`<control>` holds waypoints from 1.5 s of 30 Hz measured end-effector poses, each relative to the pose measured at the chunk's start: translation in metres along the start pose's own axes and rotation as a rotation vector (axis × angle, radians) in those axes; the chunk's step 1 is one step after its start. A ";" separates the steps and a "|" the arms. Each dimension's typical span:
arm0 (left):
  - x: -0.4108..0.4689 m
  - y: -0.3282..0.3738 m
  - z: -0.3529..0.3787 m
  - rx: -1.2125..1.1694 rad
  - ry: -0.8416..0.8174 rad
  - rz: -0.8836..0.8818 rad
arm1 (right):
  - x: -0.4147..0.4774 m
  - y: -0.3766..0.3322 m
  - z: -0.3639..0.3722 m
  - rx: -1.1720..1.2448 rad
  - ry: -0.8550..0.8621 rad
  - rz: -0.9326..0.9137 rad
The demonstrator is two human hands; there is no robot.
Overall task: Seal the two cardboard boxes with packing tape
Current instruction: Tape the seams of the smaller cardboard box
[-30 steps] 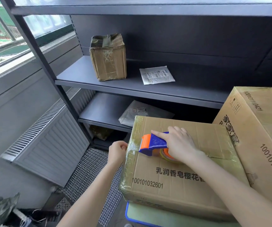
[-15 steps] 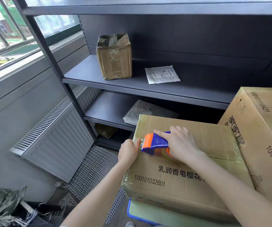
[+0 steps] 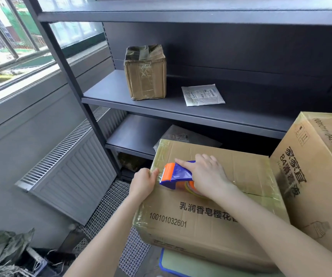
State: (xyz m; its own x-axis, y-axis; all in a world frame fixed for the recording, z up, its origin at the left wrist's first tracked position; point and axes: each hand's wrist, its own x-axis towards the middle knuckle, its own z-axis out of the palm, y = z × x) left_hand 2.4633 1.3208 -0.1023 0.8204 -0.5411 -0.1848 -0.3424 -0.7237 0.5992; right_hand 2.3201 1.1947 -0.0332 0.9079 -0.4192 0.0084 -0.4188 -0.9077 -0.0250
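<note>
Your right hand (image 3: 207, 176) grips the blue and orange tape dispenser (image 3: 176, 173), with the forefinger stretched along its top towards the orange end. The dispenser lies on top of the front cardboard box (image 3: 191, 216), close to the box's left edge, its orange end pointing left. Your left hand (image 3: 143, 181) clasps that left top edge, thumb up on the lid just beside the dispenser, the other fingers down the side. The box is wrapped in glossy tape along its edges and sits on a blue-rimmed stand (image 3: 162, 262). The second cardboard box (image 3: 317, 176) stands against its right side, taller and tilted. Behind, a grey shelf (image 3: 161, 108) carries a small taped carton (image 3: 145, 72) and a flat white pouch (image 3: 202, 94).
</note>
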 end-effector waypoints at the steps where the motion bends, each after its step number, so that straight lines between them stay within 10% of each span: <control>1: 0.003 -0.004 -0.003 0.002 -0.014 0.003 | 0.004 -0.005 0.000 0.000 -0.004 -0.008; 45: 0.020 -0.021 -0.026 0.004 -0.017 -0.037 | -0.027 0.071 -0.011 0.113 -0.106 0.018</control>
State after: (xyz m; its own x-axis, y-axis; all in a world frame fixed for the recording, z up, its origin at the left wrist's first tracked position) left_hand 2.4994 1.3364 -0.0983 0.8245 -0.5213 -0.2200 -0.3138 -0.7448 0.5889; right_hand 2.2655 1.1416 -0.0240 0.8995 -0.4258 -0.0985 -0.4360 -0.8894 -0.1370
